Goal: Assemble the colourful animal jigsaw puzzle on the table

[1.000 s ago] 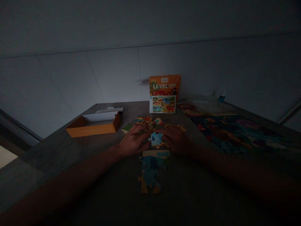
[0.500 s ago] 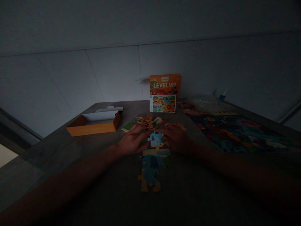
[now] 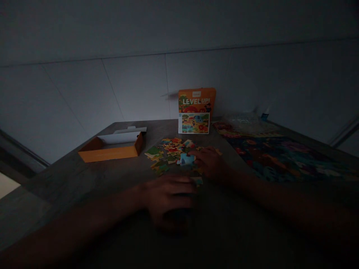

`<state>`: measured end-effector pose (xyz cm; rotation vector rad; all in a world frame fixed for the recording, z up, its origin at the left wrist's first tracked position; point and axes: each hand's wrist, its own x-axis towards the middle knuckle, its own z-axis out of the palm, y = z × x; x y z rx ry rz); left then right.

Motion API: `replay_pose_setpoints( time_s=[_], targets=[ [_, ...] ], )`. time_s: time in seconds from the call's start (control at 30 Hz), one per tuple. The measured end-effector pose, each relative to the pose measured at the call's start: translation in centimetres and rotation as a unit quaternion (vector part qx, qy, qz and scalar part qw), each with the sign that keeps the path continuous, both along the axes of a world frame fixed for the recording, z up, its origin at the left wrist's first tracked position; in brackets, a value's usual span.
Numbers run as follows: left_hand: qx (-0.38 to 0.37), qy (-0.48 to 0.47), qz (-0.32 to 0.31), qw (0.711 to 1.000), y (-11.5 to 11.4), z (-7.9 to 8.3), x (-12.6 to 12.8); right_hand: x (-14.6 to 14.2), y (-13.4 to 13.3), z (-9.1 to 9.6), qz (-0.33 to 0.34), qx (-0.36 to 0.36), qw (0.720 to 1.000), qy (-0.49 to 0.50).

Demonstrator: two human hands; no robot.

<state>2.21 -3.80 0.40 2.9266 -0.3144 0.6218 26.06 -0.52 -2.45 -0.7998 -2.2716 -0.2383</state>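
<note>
The scene is very dark. My left hand [image 3: 171, 198] lies flat, palm down, over the joined blue puzzle section near the table's front, hiding nearly all of it. My right hand [image 3: 209, 162] rests further back with its fingertips on a light blue puzzle piece [image 3: 187, 160]. A heap of loose coloured puzzle pieces [image 3: 169, 148] lies just behind and left of that piece. The orange puzzle box front [image 3: 196, 110], printed "LEVEL UP!", stands upright against the wall behind the heap.
An open orange box tray [image 3: 112, 149] sits at the left on the grey table [image 3: 84, 179]. A large finished colourful puzzle [image 3: 280, 157] covers the right side, with crumpled clear plastic [image 3: 244, 121] behind it. A pale wall rises at the back.
My left hand has pulled back from the light blue piece toward me and now covers the joined blue section. My right hand stays on the light blue piece, which shifted slightly back.
</note>
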Motion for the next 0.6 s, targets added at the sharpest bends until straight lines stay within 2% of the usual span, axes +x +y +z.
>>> replay_pose_setpoints(
  time_s=[0.1, 0.3, 0.5, 0.6],
  targets=[
    [-0.072, 0.083, -0.001, 0.994, -0.4, -0.1, 0.7, 0.1, 0.2, -0.1, -0.032, -0.001, 0.999, 0.025],
    [-0.130, 0.176, 0.059, 0.974, 0.8, 0.4, -0.2, 0.1, 0.5, -0.2, -0.071, -0.003, 0.996, 0.054],
    [-0.180, 0.135, 0.072, 0.972, 1.7, 0.4, -0.9, 0.1, -0.1, 0.4, -0.047, 0.011, 0.997, 0.057],
    [-0.234, 0.099, 0.076, 0.964, 2.0, 0.3, -1.3, 0.2, -0.4, 0.7, -0.017, 0.011, 0.997, 0.070]
  ],
)
